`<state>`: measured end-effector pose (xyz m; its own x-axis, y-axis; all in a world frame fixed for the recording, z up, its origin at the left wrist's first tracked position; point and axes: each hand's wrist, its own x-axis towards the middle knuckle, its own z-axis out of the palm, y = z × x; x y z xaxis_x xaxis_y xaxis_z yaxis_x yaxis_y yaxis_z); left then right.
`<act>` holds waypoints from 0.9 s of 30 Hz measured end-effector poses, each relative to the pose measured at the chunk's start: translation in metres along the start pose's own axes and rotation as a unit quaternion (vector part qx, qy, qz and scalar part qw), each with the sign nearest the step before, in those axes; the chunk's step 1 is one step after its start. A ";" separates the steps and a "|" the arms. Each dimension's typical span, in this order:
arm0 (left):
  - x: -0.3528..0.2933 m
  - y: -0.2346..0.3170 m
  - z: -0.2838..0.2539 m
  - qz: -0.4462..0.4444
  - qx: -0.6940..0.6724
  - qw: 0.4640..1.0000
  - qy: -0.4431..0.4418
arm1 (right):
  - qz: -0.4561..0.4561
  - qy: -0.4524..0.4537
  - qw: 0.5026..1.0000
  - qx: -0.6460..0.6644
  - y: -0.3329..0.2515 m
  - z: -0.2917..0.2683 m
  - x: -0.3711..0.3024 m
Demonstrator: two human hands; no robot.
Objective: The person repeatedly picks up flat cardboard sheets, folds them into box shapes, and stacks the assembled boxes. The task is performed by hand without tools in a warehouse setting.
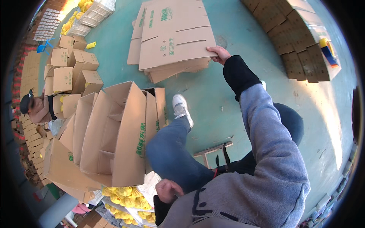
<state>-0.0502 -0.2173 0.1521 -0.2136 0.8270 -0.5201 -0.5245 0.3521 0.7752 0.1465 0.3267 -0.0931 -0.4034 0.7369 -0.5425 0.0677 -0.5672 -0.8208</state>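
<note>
My right hand [219, 54], at the end of an outstretched arm, pinches the near right corner of a flattened cardboard box [182, 30]. That sheet tops a stack of flattened boxes [171, 72] on the floor, with green print and slots along its edges. Close to my body, my left hand [169, 190] is curled beside my thigh, and I see nothing in it. Left of my leg stand opened cardboard boxes [131, 133], upright and nested side by side. Yellow fruit in foam nets [125, 197] lies just below them, near my left hand.
Several filled boxes [62, 78] stand at the left, where another person [36, 108] bends over. White crates [97, 13] with yellow-netted fruit are at the far left. A row of stacked boxes [296, 41] lines the far right, with a tape dispenser [329, 51] on it.
</note>
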 end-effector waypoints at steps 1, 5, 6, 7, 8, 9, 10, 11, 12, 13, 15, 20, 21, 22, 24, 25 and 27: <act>0.001 0.001 0.001 -0.008 -0.007 1.000 -0.008 | -0.030 -0.029 0.999 0.001 -0.014 -0.005 -0.012; 0.006 0.006 0.008 -0.010 0.083 0.995 -0.049 | -0.011 0.095 0.937 -0.337 -0.069 0.001 -0.036; 0.006 0.007 0.013 -0.008 0.102 0.993 -0.059 | -0.054 0.195 0.924 -0.324 -0.073 0.013 -0.043; 0.005 0.009 0.019 -0.025 0.138 0.989 -0.043 | -0.124 0.229 0.898 -0.356 -0.080 0.021 -0.050; 0.004 0.011 0.027 -0.013 0.149 0.988 -0.037 | -0.190 0.260 0.864 -0.387 -0.085 0.029 -0.060; 0.003 0.013 0.035 -0.003 0.167 0.985 -0.038 | -0.224 0.294 0.829 -0.419 -0.091 0.036 -0.071; 0.004 0.017 0.044 0.003 0.162 0.986 -0.025 | -0.263 0.295 0.827 -0.400 -0.099 0.041 -0.085; 0.006 0.021 0.053 0.007 0.163 0.986 -0.018 | -0.307 0.290 0.811 -0.405 -0.103 0.044 -0.106; 0.008 0.027 0.064 0.003 0.165 0.986 -0.002 | -0.345 0.286 0.794 -0.411 -0.105 0.049 -0.128; 0.016 0.032 0.076 0.054 0.188 0.981 -0.012 | -0.381 0.282 0.775 -0.417 -0.106 0.054 -0.153; 0.043 0.038 0.102 0.144 0.173 0.974 -0.030 | -0.397 0.275 0.762 -0.432 -0.089 0.066 -0.213; 0.184 0.042 0.157 0.190 0.196 0.962 0.004 | -0.408 0.233 0.739 -0.482 -0.001 0.094 -0.339; 0.208 0.037 0.162 0.176 0.203 0.962 0.045 | -0.426 0.222 0.737 -0.475 0.013 0.098 -0.353; 0.225 0.026 0.164 0.154 0.182 0.971 0.020 | -0.412 0.207 0.746 -0.480 0.025 0.102 -0.363; 0.254 0.009 0.165 0.160 0.180 0.971 -0.011 | -0.402 0.192 0.756 -0.479 0.040 0.106 -0.378; 0.261 0.002 0.160 0.191 0.156 0.968 -0.040 | -0.387 0.183 0.768 -0.476 0.042 0.104 -0.382; 0.266 -0.011 0.150 0.168 0.140 0.974 -0.054 | -0.342 0.151 0.797 -0.474 0.037 0.099 -0.384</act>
<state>0.0223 0.0646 0.0593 -0.2389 0.9521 -0.1908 -0.1915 0.1464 0.9705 0.2133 -0.0138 0.1032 -0.4128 0.8908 0.1900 0.6430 0.4328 -0.6319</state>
